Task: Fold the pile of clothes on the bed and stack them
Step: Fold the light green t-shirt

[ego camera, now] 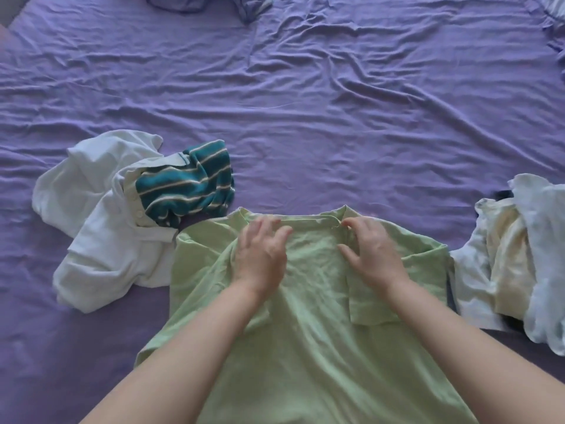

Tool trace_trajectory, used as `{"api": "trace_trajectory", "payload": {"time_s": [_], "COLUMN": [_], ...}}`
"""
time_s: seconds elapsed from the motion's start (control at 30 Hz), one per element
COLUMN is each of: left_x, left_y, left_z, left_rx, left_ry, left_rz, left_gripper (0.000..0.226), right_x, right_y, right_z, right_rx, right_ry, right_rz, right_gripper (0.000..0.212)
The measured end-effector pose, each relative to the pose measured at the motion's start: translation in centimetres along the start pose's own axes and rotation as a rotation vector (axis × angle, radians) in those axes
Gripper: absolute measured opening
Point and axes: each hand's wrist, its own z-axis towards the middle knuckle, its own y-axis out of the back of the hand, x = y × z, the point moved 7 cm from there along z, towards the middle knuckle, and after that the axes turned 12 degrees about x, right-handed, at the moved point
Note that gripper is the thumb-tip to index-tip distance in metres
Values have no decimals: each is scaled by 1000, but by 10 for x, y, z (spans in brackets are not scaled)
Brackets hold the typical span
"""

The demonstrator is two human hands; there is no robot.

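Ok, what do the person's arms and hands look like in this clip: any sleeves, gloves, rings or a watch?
Both forearms are bare as far as the frame shows, with no sleeve in view. The left hand and right hand wear no gloves, and no rings, watch or bracelet show on the fingers or wrists.

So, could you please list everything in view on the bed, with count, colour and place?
green shirt: one, light green, spread flat at near centre, collar away from the person
white shirt: one, white, crumpled at left
striped top: one, teal with pale stripes, bunched on the white shirt's right edge
pale clothes: a heap, white and cream, at right
far clothes: a bundle, bluish, top edge
sheet: one, purple, wrinkled, under everything
left hand: on the green shirt below the collar, fingers relaxed
right hand: pinches the green shirt by the collar
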Motion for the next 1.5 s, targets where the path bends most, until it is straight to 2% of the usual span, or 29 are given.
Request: {"api": "trace_trajectory", "payload": {"time_s": [0.07, 0.1, 0.17, 0.23, 0.3, 0.33, 0.43, 0.5, 0.6, 0.7, 0.8, 0.93, 1.03, 1.1, 1.17, 1.27, 1.37, 1.43, 1.5], "left_x": [-27, -37, -49, -54, -59, -60, -65, -76, -101, -131, -151, -153, -148, -146, -149, -176, -211, -225, -231], "left_y": [-24, -37, -56, -67, -68, -68, -68, -68, -68, -70, -77, -82, -82, -81, -80, -79, -84, -91, -98], "left_z": [-13, -16, -18, -16, -8, -5, 0, -1, -1, 2, 10, 19, 12, 2, -8, -19, -24, -24, -22], "left_rx": [97, 225, 460, 571, 582, 586, 600, 592, 561, 516, 549, 611, 617, 619, 605, 608, 637, 641, 636], "left_ry": [-157, -173, -117, -52, -21, -2, 54, 64, 22, -53, -87, -41, -34, -43, -92, -290, -462, -492, -450], "left_rz": [27, 15, 61, 110, 165, 173, 187, 171, 149, 128, 126, 137, 161, 180, 190, 195, 209, 241, 250], "left_gripper": [33, 37, 64, 81, 81, 81, 83, 82, 79, 78, 82, 87, 88, 86, 81, 73, 69, 66, 67], "right_x": [0, -2, -9, -20, -31, -34, -40, -48, -75, -101, -106, -79, -75, -80, -84, -87, -93, -96, -99], "right_y": [-6, -8, -16, -25, -26, -24, -2, 26, 65, 84, 90, 88, 50, 19, -1, -19, -31, -31, -28], "right_z": [-23, -34, -54, -70, -82, -86, -91, -92, -86, -71, -62, -69, -81, -98, -124, -168, -208, -229, -248], "right_rx": [-22, -23, 38, 152, 197, 189, 52, -100, -250, -228, -153, -364, -269, -178, -157, -168, -149, -170, -225], "right_ry": [113, 165, 246, 293, 331, 343, 301, 188, -38, -235, -322, -84, 88, 92, 68, 11, -15, -34, -71], "right_rz": [-79, -133, -249, -367, -420, -416, -300, -141, 11, -9, -170, -421, -430, -458, -433, -315, -205, -125, -74], "right_gripper": [51, 51, 56, 71, 77, 72, 39, 30, 32, 30, 33, 35, 28, 26, 28, 40, 41, 42, 41]}}
